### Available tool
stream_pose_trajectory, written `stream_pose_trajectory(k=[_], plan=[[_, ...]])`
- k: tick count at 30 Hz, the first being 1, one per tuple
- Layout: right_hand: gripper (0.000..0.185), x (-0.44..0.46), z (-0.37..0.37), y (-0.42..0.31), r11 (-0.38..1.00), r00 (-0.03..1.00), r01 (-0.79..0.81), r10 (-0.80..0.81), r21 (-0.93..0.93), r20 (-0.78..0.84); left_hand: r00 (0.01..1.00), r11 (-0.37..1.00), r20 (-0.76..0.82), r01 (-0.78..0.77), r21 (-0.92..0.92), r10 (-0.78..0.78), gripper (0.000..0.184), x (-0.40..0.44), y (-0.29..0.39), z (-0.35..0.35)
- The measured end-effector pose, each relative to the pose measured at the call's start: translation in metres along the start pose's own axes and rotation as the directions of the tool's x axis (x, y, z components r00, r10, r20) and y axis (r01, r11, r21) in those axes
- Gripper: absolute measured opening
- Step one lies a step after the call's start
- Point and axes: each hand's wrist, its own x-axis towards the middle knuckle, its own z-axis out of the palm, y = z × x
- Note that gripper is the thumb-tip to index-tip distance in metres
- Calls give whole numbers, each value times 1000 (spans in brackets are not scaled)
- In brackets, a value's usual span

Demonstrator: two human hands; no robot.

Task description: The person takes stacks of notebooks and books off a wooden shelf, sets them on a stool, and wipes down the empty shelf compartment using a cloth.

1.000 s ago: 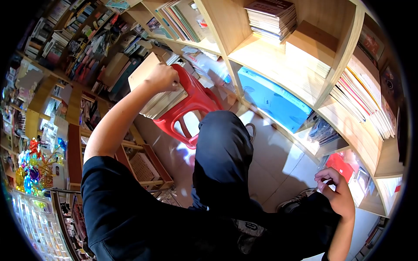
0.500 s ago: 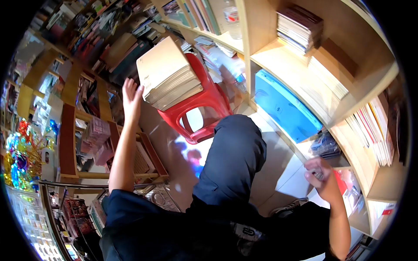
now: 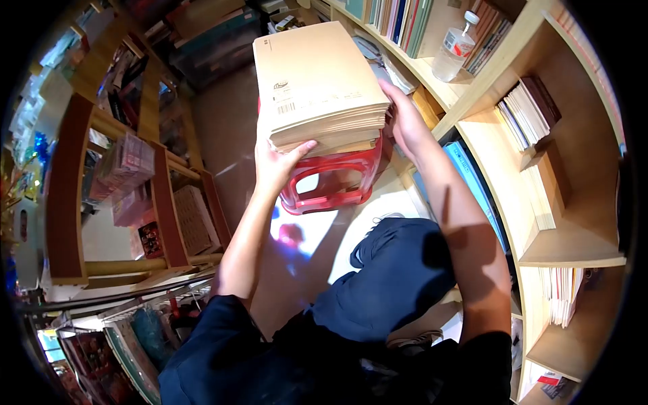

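A thick stack of tan kraft-paper notebooks (image 3: 324, 71), with a barcode and a small logo on the top cover, rests on a red plastic stool (image 3: 331, 182). My left hand (image 3: 275, 162) grips the stack's near left corner, its thumb across the front edges and its other fingers hidden behind the side. My right hand (image 3: 405, 121) is closed against the right side of the stack, fingertips hidden from view.
Wooden shelves on the right hold a clear plastic bottle (image 3: 453, 50), several books (image 3: 530, 111) and a blue file case (image 3: 476, 182). At left stands a rack with pink packages (image 3: 125, 169). My bent knee (image 3: 398, 277) is close to the stool.
My left hand has come onto the stack's near left corner. The right hand has moved from low beside the shelf up to the stack's right side. The view has shifted closer.
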Motion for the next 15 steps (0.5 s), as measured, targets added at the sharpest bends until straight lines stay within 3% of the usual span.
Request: stream_pose_trajectory(k=[4,6,15], plan=[[56,9,22,4,993,1000,-21,20,116,9,999,979,48,18,-202,-9,72,2,-9,-2],[58,10,19,4,975,990,-137,130,176,49,991,956,87,122,-266,-102,105,1,-8,-5],[59,6,29,1,980,989,-141,146,142,-32,979,941,126,189,-279,-159,85,1,-2,-7]])
